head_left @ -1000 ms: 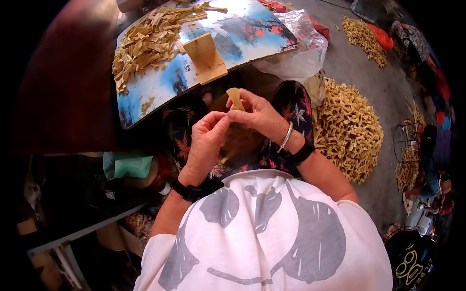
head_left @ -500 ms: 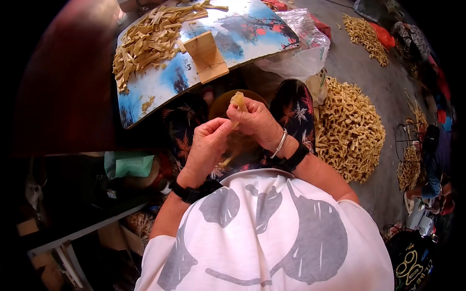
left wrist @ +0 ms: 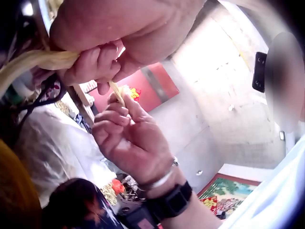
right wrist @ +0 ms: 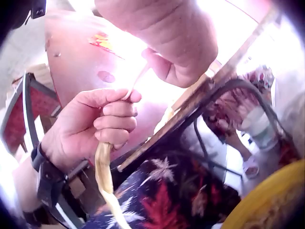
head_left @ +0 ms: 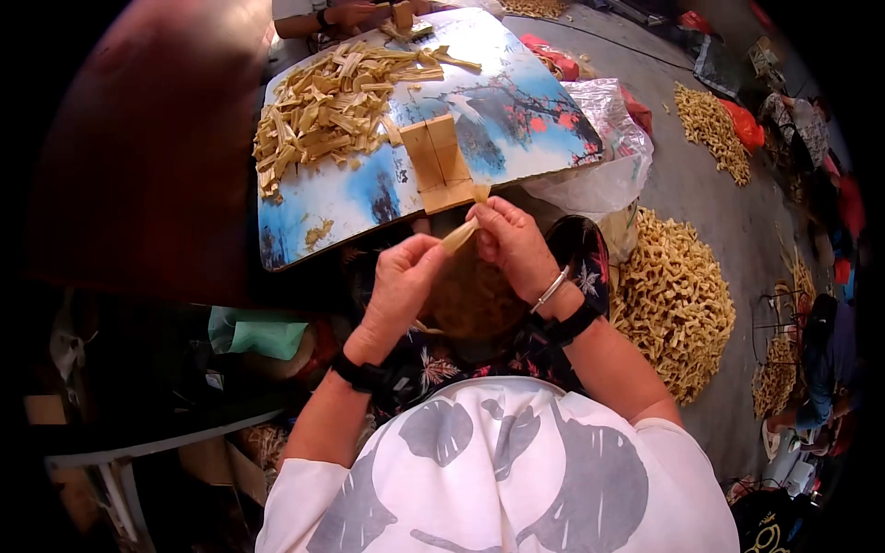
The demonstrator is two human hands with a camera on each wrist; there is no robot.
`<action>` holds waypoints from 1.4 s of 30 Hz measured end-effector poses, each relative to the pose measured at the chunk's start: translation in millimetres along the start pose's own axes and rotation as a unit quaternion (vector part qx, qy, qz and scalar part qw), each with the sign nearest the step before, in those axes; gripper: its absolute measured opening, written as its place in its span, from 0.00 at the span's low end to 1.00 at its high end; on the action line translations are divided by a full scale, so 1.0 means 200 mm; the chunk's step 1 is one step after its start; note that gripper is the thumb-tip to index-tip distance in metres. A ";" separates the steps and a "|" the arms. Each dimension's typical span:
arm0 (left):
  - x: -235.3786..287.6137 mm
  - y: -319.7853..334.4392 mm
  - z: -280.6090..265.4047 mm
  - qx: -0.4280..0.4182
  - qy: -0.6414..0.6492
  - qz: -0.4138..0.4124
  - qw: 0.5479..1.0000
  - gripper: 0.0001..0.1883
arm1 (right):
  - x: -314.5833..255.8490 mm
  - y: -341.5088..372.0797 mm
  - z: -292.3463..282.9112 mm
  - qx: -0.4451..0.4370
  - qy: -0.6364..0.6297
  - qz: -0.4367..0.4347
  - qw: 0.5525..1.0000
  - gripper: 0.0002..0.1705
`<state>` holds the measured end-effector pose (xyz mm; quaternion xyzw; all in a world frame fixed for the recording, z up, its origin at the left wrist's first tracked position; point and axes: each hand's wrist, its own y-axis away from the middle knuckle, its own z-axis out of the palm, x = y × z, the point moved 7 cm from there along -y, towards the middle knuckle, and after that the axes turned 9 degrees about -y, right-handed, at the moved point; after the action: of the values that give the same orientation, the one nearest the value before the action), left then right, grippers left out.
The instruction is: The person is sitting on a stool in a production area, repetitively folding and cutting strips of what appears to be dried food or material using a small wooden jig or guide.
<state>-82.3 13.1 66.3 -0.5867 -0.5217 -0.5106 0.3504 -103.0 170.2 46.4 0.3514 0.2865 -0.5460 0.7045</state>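
A pale yellow, flat, pliable strip (head_left: 459, 237) is drawn between the two hands above the lap. My left hand (head_left: 398, 281) grips it with curled fingers, thumb against the index finger; in the right wrist view a length of the strip (right wrist: 103, 171) hangs below that fist. With thumb and fingertips my right hand (head_left: 518, 253) pinches the strip, and a short end shows above the fingers. Seen from the left wrist, a narrow part of the strip (left wrist: 116, 89) spans the gap between the hands.
A picture-covered table (head_left: 359, 198) carries a heap of loose strips (head_left: 323, 106) and an L-shaped wooden block (head_left: 438, 161) at its near edge. A round basin (head_left: 475, 309) sits between the knees. Right of it lies a big pile of knotted pieces (head_left: 678, 304) beside plastic bags (head_left: 599, 189).
The head view has shifted, so the table sits lower and further right. The hands have drawn a little apart, and more of the strip now shows stretched between them.
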 end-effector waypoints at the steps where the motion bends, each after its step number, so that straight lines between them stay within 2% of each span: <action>1: 0.03 -0.08 -0.06 0.029 -0.038 0.031 0.998 0.08 | -0.05 -0.06 0.00 0.015 0.037 -0.031 0.999 0.11; 3: 0.11 -0.21 -0.13 0.058 -0.110 0.076 0.989 0.08 | -0.17 -0.17 0.02 0.003 0.170 -0.127 0.977 0.13; 5: 0.13 -0.37 -0.19 0.110 -0.185 0.143 0.966 0.08 | -0.27 -0.26 0.05 0.016 0.292 -0.233 0.927 0.14; 6: 0.16 -0.43 -0.21 0.135 -0.221 0.176 0.950 0.08 | -0.31 -0.29 0.07 0.036 0.332 -0.236 0.912 0.13; 10: 0.15 -0.59 -0.24 0.169 -0.192 0.154 0.954 0.09 | -0.34 -0.44 0.08 0.069 0.426 -0.318 0.844 0.09; 13: 0.07 -0.67 -0.24 0.179 -0.173 0.169 0.954 0.09 | -0.31 -0.47 0.10 0.065 0.537 -0.381 0.750 0.08; 16: 0.06 -0.66 -0.22 0.203 -0.221 0.152 0.942 0.09 | -0.25 -0.49 0.08 0.068 0.590 -0.346 0.726 0.08; 18: 0.01 -0.67 -0.26 0.231 -0.192 0.127 0.945 0.10 | -0.26 -0.48 0.04 0.080 0.605 -0.346 0.713 0.09; 19: -0.01 -0.68 -0.29 0.246 -0.177 0.116 0.946 0.10 | -0.26 -0.46 0.01 0.076 0.596 -0.336 0.725 0.08; 20: -0.01 -0.67 -0.29 0.225 -0.180 0.107 0.952 0.10 | -0.27 -0.43 0.00 0.072 0.588 -0.325 0.737 0.09; 22: -0.03 -0.61 -0.26 0.131 0.031 0.059 0.989 0.10 | -0.31 -0.32 0.00 0.044 0.553 -0.331 0.763 0.09; 23: -0.03 -0.55 -0.23 0.083 0.136 0.032 0.987 0.10 | -0.31 -0.26 -0.01 0.022 0.548 -0.308 0.778 0.09; 24: 0.00 -0.49 -0.20 0.050 0.160 0.047 0.985 0.10 | -0.31 -0.19 -0.03 0.001 0.541 -0.283 0.792 0.10; 25: 0.04 -0.43 -0.17 0.056 0.139 0.057 0.987 0.10 | -0.28 -0.14 -0.03 -0.020 0.534 -0.259 0.805 0.11; 26: 0.07 -0.36 -0.12 0.061 0.118 0.067 0.989 0.10 | -0.25 -0.09 -0.04 -0.029 0.507 -0.248 0.825 0.17; 28: 0.11 -0.24 -0.01 0.068 0.073 0.077 0.992 0.11 | -0.24 0.02 0.01 -0.015 0.482 -0.241 0.842 0.21; 30: 0.10 -0.16 0.09 0.077 0.024 0.160 0.984 0.10 | -0.20 0.07 0.07 -0.012 0.447 -0.267 0.854 0.26; 31: 0.11 -0.12 0.13 0.082 -0.024 0.200 0.976 0.10 | -0.16 0.09 0.06 -0.011 0.426 -0.271 0.863 0.21; 32: 0.10 -0.09 0.15 0.091 -0.065 0.207 0.972 0.09 | -0.15 0.10 0.06 0.001 0.410 -0.295 0.863 0.18; 33: 0.07 -0.06 0.15 0.102 -0.063 0.179 0.977 0.08 | -0.16 0.11 0.06 0.011 0.394 -0.319 0.862 0.15; 36: -0.03 0.01 0.11 0.134 -0.075 0.094 0.984 0.08 | -0.14 0.15 0.00 0.056 0.295 -0.190 0.935 0.11; 38: -0.19 0.08 0.15 0.064 0.085 -0.086 0.991 0.14 | -0.15 0.22 0.03 0.033 0.404 -0.290 0.867 0.08; 39: -0.29 0.10 0.21 -0.003 0.191 -0.143 0.971 0.20 | -0.18 0.29 0.10 0.012 0.364 -0.375 0.852 0.02; 40: -0.33 0.13 0.26 -0.034 0.280 -0.233 0.931 0.23 | -0.14 0.32 0.12 -0.035 0.338 -0.369 0.865 0.03; 41: -0.40 0.12 0.28 -0.101 0.331 -0.228 0.910 0.23 | -0.10 0.35 0.14 -0.074 0.369 -0.341 0.861 0.06; 42: -0.44 0.12 0.29 -0.137 0.376 -0.204 0.894 0.18 | -0.03 0.38 0.15 -0.110 0.402 -0.302 0.858 0.06</action>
<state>-39.7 40.2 -28.1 -0.2739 -0.3843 -0.8196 0.3248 -29.2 162.0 82.0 0.3567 0.6948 -0.5080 0.3631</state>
